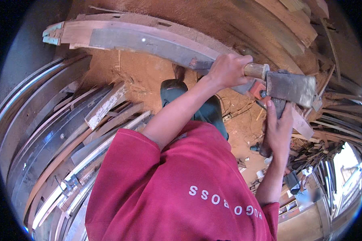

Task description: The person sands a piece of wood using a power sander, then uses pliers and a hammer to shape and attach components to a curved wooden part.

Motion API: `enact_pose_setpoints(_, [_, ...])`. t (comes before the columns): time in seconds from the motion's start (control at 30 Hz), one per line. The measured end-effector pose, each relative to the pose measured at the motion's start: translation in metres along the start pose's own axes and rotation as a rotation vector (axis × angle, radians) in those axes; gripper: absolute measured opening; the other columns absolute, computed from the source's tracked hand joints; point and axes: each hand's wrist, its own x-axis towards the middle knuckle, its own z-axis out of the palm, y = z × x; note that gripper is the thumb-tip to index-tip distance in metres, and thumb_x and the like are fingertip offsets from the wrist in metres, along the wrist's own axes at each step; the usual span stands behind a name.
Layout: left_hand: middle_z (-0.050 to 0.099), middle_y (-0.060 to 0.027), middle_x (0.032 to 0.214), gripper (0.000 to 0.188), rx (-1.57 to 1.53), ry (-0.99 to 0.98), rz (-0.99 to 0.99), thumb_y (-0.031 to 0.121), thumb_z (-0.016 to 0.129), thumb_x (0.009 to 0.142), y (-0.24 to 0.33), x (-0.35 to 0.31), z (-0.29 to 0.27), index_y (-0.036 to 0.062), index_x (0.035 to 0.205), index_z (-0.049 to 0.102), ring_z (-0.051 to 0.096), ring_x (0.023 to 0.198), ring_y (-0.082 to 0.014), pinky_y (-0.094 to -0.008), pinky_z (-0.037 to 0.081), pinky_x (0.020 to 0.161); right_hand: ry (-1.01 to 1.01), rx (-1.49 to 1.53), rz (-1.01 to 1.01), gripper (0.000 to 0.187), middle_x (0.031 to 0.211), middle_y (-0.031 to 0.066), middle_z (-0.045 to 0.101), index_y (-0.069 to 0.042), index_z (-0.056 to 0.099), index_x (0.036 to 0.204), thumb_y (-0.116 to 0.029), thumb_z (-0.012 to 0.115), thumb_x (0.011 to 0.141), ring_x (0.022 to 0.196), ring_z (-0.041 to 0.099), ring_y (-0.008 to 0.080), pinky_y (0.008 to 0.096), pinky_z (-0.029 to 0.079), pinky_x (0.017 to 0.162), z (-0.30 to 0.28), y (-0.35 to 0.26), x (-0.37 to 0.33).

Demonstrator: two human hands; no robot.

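My left hand (228, 71) is closed around a chisel with a wooden handle (255, 70). Its dark blade (203, 65) points left and lies along a long wooden beam (132, 40), which runs across the bench ahead of me. My right hand (279, 124) grips the handle of a hatchet. The broad steel hatchet head (291, 87) is just right of the chisel's butt end, close to it or touching; I cannot tell which. Below the chisel handle, an orange clamp part (257, 90) sits by the beam's right end.
Many long boards (48, 132) are stacked on the left. Shavings and sawdust cover the brown floor (140, 76) near my legs. Scrap wood (321, 148) is heaped at the right, and another person (299, 182) is farther off at the lower right.
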Motion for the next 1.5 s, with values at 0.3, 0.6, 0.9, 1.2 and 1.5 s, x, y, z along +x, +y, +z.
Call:
enact_pose_setpoints(0.3, [0.066,-0.0106,0.075,0.043,0.120,0.117,-0.084,0.031,0.086,0.065,0.003,0.012,0.016,0.0105,0.089,0.056,0.068,0.072,-0.0346,-0.0474,0.053,0.059,-0.087,0.461,0.258,0.025,0.066,0.0044,0.057,-0.001,0.054,0.107,-0.024,0.063,0.100,0.048,0.055,0.0115,0.0278,0.042,0.045,0.019,0.021,-0.025])
enact_pose_setpoints(0.6, [0.065,-0.0093,0.074,0.034,0.197,0.168,-0.032,0.026,0.082,0.068,0.003,0.004,0.035,0.0118,0.084,0.055,0.069,0.071,-0.0324,-0.0463,0.053,0.056,-0.060,0.622,0.357,0.021,0.069,0.0029,0.054,-0.002,0.051,0.106,-0.020,0.059,0.102,0.046,0.052,0.0102,0.0254,0.041,0.041,0.026,0.037,-0.043])
enact_pose_setpoints(0.9, [0.062,-0.0056,0.077,0.010,0.340,0.231,0.012,0.015,0.065,0.082,0.013,-0.012,0.058,0.0142,0.083,0.055,0.069,0.070,-0.0301,-0.0450,0.053,0.054,-0.016,0.658,0.370,0.020,0.068,0.0032,0.054,-0.002,0.051,0.101,-0.021,0.059,0.102,0.046,0.052,0.0103,0.0255,0.041,0.040,0.024,0.057,-0.060])
enact_pose_setpoints(1.2, [0.064,-0.0184,0.112,0.056,0.527,0.048,-0.502,0.043,0.081,0.078,-0.006,-0.059,-0.013,0.0101,0.118,0.061,0.066,0.094,-0.0417,-0.0508,0.055,0.078,-0.018,0.743,0.423,0.023,0.070,0.0040,0.054,-0.003,0.049,0.097,-0.023,0.057,0.103,0.045,0.053,0.0118,0.0256,0.041,0.041,0.032,0.078,-0.078])
enact_pose_setpoints(1.5, [0.066,-0.0273,0.106,0.054,0.582,0.241,-0.612,0.031,0.083,0.076,-0.081,-0.071,-0.101,0.0007,0.116,0.063,0.065,0.098,-0.0447,-0.0504,0.053,0.084,-0.010,0.802,0.421,0.023,0.067,0.0033,0.055,-0.004,0.050,0.095,-0.024,0.060,0.102,0.046,0.055,0.0108,0.0263,0.043,0.042,0.043,0.087,-0.087])
